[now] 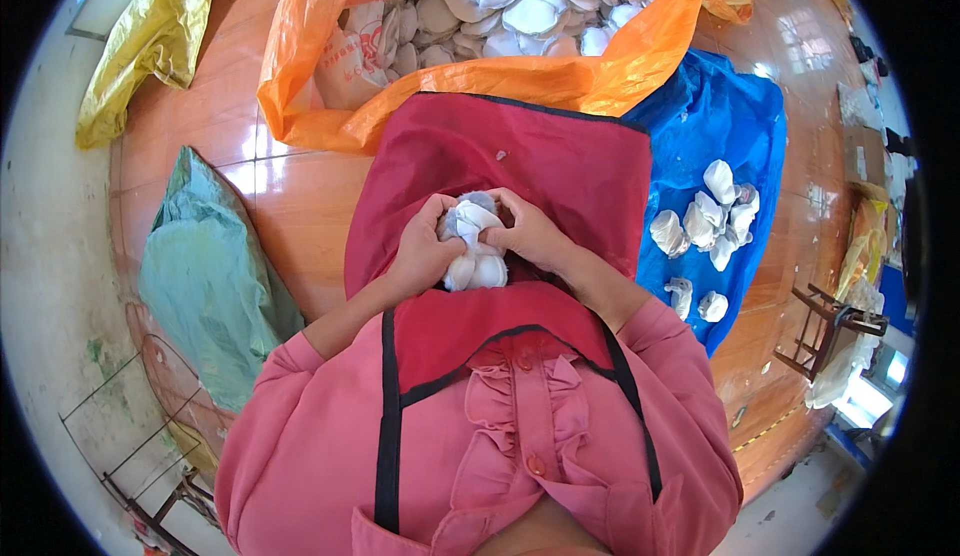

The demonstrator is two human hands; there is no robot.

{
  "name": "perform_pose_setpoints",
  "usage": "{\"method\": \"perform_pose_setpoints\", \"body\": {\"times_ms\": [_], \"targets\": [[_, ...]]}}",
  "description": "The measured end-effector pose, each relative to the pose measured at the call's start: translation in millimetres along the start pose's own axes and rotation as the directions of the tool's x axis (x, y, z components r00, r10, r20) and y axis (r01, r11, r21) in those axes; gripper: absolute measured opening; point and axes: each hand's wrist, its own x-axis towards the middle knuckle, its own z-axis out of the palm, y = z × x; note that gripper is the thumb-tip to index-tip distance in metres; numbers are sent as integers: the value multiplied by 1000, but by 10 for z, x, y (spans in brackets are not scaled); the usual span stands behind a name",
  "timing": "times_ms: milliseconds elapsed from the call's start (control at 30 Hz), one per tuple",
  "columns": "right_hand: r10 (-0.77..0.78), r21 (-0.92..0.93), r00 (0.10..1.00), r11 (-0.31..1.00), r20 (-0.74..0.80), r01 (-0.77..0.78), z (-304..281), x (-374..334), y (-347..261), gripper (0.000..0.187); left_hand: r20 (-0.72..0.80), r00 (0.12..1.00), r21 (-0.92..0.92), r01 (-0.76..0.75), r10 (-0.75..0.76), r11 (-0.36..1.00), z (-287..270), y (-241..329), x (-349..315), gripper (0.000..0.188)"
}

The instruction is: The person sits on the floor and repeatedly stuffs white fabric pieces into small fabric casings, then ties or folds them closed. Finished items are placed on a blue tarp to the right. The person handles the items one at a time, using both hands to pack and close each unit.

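In front of my waist, over the red apron [500, 146] on my lap, I hold a small white-and-grey plush piece [476, 272] in both hands. It has a grey fuzzy upper part, and its white fabric is gathered in a fold at the middle. My left hand [420, 243] grips its left side, with the thumb on the white fold. From the right, my right hand [533, 231] pinches the same fold between thumb and curled fingers. Parts of the fingers are hidden behind the piece.
Beyond my lap stands a wide orange sack [560, 81], filled with flat white-and-grey plush pieces [535, 11]. To the right, several bunched white pieces [704, 218] lie on a blue sheet [690, 121]. A green sack [205, 276] and a yellow sack [150, 46] sit at the left.
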Motion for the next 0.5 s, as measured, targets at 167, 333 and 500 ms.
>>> {"method": "perform_pose_setpoints", "body": {"times_ms": [167, 333, 500], "targets": [[-3, -81, 989, 997, -150, -10, 113, 100, 202, 54, 31, 984, 349, -173, 173, 921, -78, 94, -45, 34], [-27, -231, 966, 972, -258, -34, 249, 106, 158, 51, 104, 979, 416, -203, 175, 887, -211, 208, -6, 21], [-146, -301, 938, 952, -315, 47, 283, 122, 173, 47, 171, 969, 259, 129, -177, 957, -271, 367, 90, 18]]}}
